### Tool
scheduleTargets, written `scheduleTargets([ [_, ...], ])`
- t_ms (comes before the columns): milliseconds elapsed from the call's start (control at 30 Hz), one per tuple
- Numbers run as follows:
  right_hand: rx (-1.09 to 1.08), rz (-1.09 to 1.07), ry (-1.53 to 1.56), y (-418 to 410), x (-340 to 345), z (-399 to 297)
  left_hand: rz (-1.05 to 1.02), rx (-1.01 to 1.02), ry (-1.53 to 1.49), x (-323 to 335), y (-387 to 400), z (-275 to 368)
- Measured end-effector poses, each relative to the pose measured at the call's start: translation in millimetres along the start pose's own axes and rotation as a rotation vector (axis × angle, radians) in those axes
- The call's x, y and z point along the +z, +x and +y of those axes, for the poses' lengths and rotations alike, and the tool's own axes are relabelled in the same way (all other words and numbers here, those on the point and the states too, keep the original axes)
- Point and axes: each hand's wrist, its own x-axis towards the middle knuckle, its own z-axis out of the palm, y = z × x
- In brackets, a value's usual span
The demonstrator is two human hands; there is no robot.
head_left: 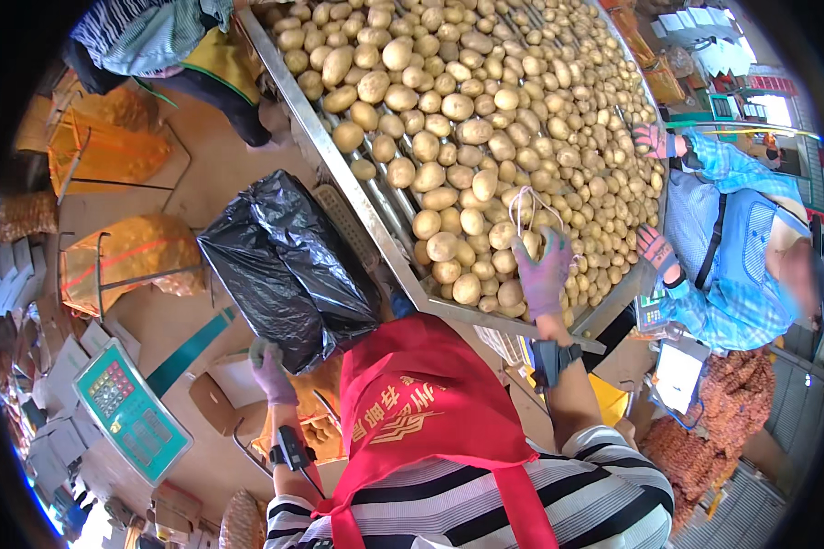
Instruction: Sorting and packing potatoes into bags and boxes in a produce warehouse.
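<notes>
Many potatoes (456, 106) cover a roller sorting table with a metal rim (347, 161). My right hand (544, 264), in a purple and grey glove, is over the potatoes near the table's close corner, fingers spread and partly bent. A loop of pale pink string (522, 206) rises beside its fingertips; whether the fingers hold the string or a potato cannot be told. My left hand (272, 370), gloved alike, is at the near left edge of a box-shaped bundle covered in black plastic (288, 254); its fingertips are close to the plastic, and contact is unclear.
Across the table at right, a person (728, 206) in blue rests gloved hands by the potatoes. Another person (178, 48) stands at the upper left. Orange mesh sacks (134, 257) on metal frames, a green scale panel (134, 412) and an open cardboard box (216, 405) are at left.
</notes>
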Motion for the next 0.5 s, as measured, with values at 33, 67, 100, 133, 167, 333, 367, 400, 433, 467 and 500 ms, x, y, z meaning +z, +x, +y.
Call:
scheduleTargets([
  [33, 0.034, -0.071, -0.044, 5.1, 7.4, 14.8, -0.042, -0.034, -0.025, 30.6, -14.4, 18.1],
  [67, 0.065, -0.150, -0.077, 8.9, 17.2, 24.5, -0.072, -0.064, -0.046, 48.2, -25.9, 32.3],
  [100, -0.068, -0.100, 0.022, 17.0, 24.0, 27.2, -0.077, -0.045, -0.049, 57.7, -29.8, 38.5],
  [133, -0.066, -0.083, 0.032, 23.8, 24.2, 32.6, -0.186, -0.036, -0.058, 66.9, -32.9, 44.8],
  [167, -0.011, -0.048, 0.109, 31.3, 26.5, 30.7, -0.284, -0.020, -0.065, 72.4, -35.5, 51.3],
  [333, 0.467, -0.017, 1.104, 81.1, -66.2, -38.8, -0.450, 0.186, 0.080, 116.4, -89.9, 132.1],
  [367, 0.457, -0.037, 1.125, 87.9, -98.3, -58.1, -0.526, 0.268, 0.100, 129.9, -113.1, 161.9],
  [400, 0.383, -0.409, 1.095, 93.7, -128.4, -72.2, -0.618, 0.285, 0.106, 148.1, -132.3, 182.7],
  [433, 0.282, -0.783, 1.051, 98.2, -149.6, -90.7, -0.673, 0.392, 0.104, 163.8, -145.2, 193.9],
  [467, 0.091, -0.875, 0.966, 97.2, -160.2, -112.8, -0.755, 0.747, 0.272, 181.3, -165.4, 226.4],
  [500, -0.106, -0.952, 0.874, 90.1, -164.7, -134.9, -0.843, 0.981, 0.219, 195.2, -176.7, 241.7],
])
